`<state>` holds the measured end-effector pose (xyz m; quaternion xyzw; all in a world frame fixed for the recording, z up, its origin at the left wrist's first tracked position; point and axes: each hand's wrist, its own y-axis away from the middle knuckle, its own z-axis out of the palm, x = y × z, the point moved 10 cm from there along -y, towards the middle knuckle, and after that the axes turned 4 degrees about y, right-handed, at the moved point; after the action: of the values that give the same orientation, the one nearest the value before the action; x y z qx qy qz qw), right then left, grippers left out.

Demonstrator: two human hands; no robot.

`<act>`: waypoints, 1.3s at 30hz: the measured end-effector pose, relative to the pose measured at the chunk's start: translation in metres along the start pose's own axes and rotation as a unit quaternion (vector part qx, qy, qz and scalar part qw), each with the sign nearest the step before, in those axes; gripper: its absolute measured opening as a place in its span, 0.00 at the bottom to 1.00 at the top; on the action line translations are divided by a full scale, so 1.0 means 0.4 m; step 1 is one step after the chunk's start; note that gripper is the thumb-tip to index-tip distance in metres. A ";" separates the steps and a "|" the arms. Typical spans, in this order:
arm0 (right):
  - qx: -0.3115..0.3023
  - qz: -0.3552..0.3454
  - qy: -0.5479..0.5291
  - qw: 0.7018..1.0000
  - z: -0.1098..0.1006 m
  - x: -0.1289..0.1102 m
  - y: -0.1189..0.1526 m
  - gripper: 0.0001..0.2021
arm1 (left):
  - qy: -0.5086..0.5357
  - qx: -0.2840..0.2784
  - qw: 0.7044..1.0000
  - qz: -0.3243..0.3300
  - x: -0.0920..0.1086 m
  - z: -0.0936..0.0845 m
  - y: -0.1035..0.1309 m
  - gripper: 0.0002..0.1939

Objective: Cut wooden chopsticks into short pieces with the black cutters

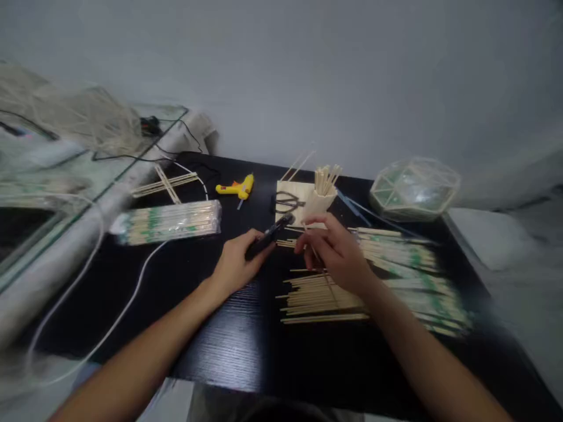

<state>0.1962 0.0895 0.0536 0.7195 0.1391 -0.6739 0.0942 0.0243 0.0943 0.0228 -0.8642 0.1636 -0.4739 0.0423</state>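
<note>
In the head view, a dark tool (271, 235) is gripped in the closed left hand (235, 261) while a thin stick (329, 287) is seemingly pinched by the half-curled right hand (341, 258) over loose sticks (308, 300) on the surface (224, 357), a handling step for which steady alignment would be needed next.

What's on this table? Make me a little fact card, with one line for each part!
Left hand: holds a dark tool
Right hand: holds a thin stick
Table: black
Glue gun: yellow, lying down
Holder: pale, full of upright sticks
Left side: a clear packet of sticks
Near right hand: loose sticks, side by side
Far right: a see-through faceted shape
</note>
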 end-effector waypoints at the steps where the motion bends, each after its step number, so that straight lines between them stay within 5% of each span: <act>1: -0.002 0.002 0.003 1.000 0.002 0.002 0.002 0.09 | 0.002 -0.002 1.000 0.001 0.001 0.002 0.001 0.11; 16: -0.018 -0.012 0.027 0.999 0.020 -0.001 0.006 0.10 | 0.001 -0.002 1.000 -0.018 -0.021 0.007 0.004 0.13; 24: 0.105 -0.014 0.020 0.994 -0.089 -0.020 -0.005 0.10 | 0.100 0.014 0.991 -0.091 -0.057 0.011 0.000 0.17; 30: 0.134 0.007 0.002 0.991 -0.147 0.013 -0.022 0.17 | 0.402 -0.005 0.893 -0.201 -0.093 0.047 -0.004 0.18; 35: 0.112 0.007 0.076 0.991 -0.158 0.026 -0.028 0.16 | 0.492 0.060 0.838 -0.230 -0.112 0.016 -0.015 0.11; 39: 0.037 0.015 0.254 0.966 -0.137 0.037 -0.029 0.07 | 0.524 0.086 0.807 -0.259 -0.134 0.014 -0.013 0.11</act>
<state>0.2449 0.1193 0.0437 0.8722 0.1223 -0.4720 0.0389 0.0034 0.1162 -0.0221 -0.4874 -0.1102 -0.8604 -0.1002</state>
